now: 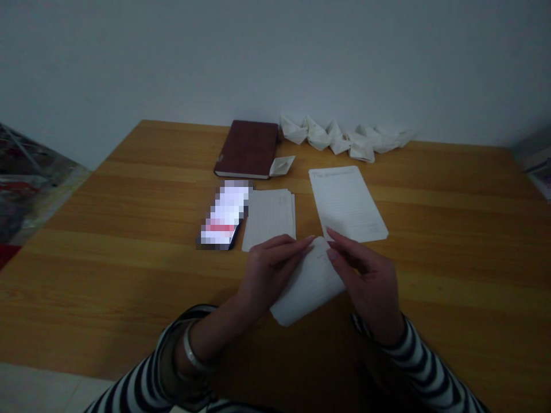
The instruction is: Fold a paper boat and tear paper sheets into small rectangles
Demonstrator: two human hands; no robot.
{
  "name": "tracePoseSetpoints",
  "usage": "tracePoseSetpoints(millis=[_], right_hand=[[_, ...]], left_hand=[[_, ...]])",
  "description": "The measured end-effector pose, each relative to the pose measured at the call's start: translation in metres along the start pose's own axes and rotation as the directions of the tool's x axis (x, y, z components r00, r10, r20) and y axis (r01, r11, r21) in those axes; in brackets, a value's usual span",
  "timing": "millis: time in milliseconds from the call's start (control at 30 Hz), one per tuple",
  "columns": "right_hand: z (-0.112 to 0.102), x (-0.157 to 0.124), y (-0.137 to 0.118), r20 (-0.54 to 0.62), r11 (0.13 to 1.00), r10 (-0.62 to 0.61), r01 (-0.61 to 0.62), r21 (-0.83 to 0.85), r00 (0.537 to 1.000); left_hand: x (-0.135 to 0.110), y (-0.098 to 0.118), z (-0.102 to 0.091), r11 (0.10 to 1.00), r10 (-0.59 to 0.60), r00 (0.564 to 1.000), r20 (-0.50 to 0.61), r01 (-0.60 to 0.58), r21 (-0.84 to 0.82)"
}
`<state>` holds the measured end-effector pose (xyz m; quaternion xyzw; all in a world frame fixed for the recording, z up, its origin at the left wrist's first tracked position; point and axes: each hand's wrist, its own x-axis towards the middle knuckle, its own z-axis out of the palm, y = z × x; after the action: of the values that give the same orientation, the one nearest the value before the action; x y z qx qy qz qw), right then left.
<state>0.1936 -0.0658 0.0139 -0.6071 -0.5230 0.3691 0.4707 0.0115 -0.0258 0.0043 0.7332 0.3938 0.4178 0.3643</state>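
Note:
Between my two hands is a sheet of lined paper (307,287), tilted and raised near the table's front. My left hand (273,267) pinches its upper left edge between thumb and fingers. At the upper right corner, my right hand (368,275) grips the paper with thumb and index finger. Just beyond my hands lie a small stack of lined sheets (269,215) and a single lined sheet (348,203). Whether the held paper is folded underneath I cannot tell.
A lit phone (226,215) lies left of the stack. Behind it is a brown notebook (249,148), with a small folded paper (282,166) at its corner. Several folded paper boats (340,136) line the wooden table's (451,229) back edge by the wall.

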Motion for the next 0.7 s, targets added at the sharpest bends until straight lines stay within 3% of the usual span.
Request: tracePoseSetpoints(millis=[167,300,567,700], right_hand=[[0.005,0.005,0.002,0.183,0.963,0.169,-0.202,0.177,0.969],[0.007,0.006,0.002,0.163,0.965,0.208,-0.229,0.124,0.964],[-0.004,0.012,0.005,0.160,0.937,0.267,-0.295,0.187,0.950],[-0.007,0.013,0.008,0.174,0.911,0.300,-0.336,0.240,0.938]], left_hand=[[0.000,0.002,0.000,1.000,0.001,1.000,-0.022,-0.001,0.016],[0.000,0.007,0.001,1.000,-0.004,1.000,-0.024,0.004,0.004],[0.012,0.009,-0.018,0.997,-0.073,0.960,-0.271,0.081,0.019],[0.014,0.005,-0.022,0.995,-0.088,0.946,-0.312,0.095,0.009]])
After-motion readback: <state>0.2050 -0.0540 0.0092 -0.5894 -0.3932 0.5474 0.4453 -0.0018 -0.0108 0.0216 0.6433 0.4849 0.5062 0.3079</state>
